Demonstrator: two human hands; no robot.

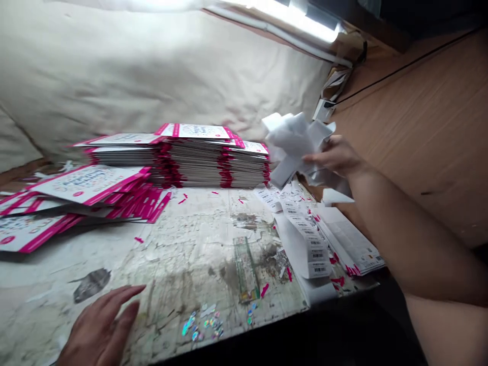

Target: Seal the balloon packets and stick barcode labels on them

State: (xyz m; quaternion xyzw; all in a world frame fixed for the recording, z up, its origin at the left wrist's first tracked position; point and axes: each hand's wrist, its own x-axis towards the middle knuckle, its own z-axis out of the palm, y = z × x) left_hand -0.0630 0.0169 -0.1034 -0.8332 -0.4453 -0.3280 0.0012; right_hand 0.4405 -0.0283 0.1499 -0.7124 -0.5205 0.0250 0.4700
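My right hand (337,156) is raised at the right side and closed on a crumpled bunch of white paper strips (293,145), held above the table beside the card stacks. My left hand (101,328) lies flat on the worn table top (190,254) at the lower left, fingers stretched out, holding nothing. Tall stacks of pink-edged white cards (198,160) stand at the back of the table. A looser, fanned pile of the same cards (84,195) spreads out at the left.
Strips of white barcode labels (305,236) and a flat printed sheet (348,241) lie at the table's right edge. A clear ruler (246,269) and shiny foil scraps (204,325) sit near the front. A cream cloth (152,71) hangs behind; a wooden panel (419,127) stands right.
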